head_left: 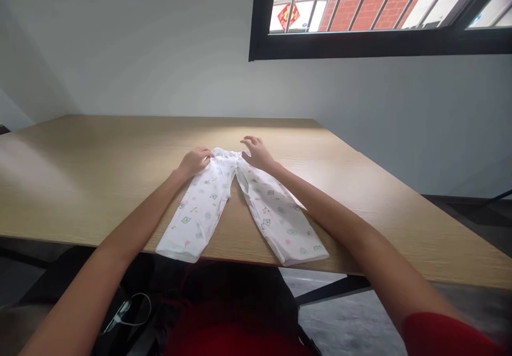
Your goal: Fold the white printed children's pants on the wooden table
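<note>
A small pair of white trousers (208,207) with little coloured prints lies flat on the wooden table (100,164), legs spread toward me and reaching the near edge. My left hand (194,160) rests on the left end of the waistband, its fingers curled and pinching the cloth. On the right end of the waistband lies my right hand (256,152), fingers spread and slightly raised, touching the fabric.
A grey wall stands behind the table, with a black-framed window (376,41) at the upper right. Below the table's near edge are a dark bag with a white cable (128,310) and my red clothing (224,334). The floor shows at the right.
</note>
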`<state>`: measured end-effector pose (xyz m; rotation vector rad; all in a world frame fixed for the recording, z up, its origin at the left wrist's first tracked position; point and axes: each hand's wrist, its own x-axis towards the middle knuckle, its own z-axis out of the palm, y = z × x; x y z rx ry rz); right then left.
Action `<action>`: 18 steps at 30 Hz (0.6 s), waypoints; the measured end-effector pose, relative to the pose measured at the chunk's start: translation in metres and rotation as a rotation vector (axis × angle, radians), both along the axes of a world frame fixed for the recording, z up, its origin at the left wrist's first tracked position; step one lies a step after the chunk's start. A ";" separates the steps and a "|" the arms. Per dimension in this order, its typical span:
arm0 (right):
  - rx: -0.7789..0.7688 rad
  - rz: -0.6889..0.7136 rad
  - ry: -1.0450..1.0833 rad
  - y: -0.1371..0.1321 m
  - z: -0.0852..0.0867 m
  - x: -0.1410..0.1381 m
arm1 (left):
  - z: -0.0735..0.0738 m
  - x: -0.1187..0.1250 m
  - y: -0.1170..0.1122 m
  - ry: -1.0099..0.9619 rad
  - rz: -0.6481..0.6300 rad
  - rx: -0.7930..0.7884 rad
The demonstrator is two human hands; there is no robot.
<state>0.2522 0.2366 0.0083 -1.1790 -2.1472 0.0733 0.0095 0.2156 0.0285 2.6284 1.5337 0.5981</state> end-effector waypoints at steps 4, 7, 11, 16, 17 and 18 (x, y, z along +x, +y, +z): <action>-0.053 0.429 -0.059 -0.050 0.016 -0.046 | 0.000 0.001 -0.031 0.043 -0.103 -0.038; -0.135 0.531 -0.005 -0.083 0.017 -0.067 | -0.003 0.002 -0.049 0.064 -0.107 -0.079; -0.282 0.592 -0.110 -0.086 0.002 -0.071 | -0.009 0.009 -0.073 0.110 -0.105 -0.149; -0.307 0.585 -0.292 -0.038 -0.027 -0.071 | -0.020 0.017 -0.136 0.150 0.049 -0.143; -0.295 0.558 -0.317 -0.027 -0.030 -0.072 | -0.023 0.018 -0.154 0.158 0.086 -0.144; -0.275 0.517 -0.332 -0.017 -0.031 -0.073 | -0.027 0.020 -0.173 0.164 0.127 -0.138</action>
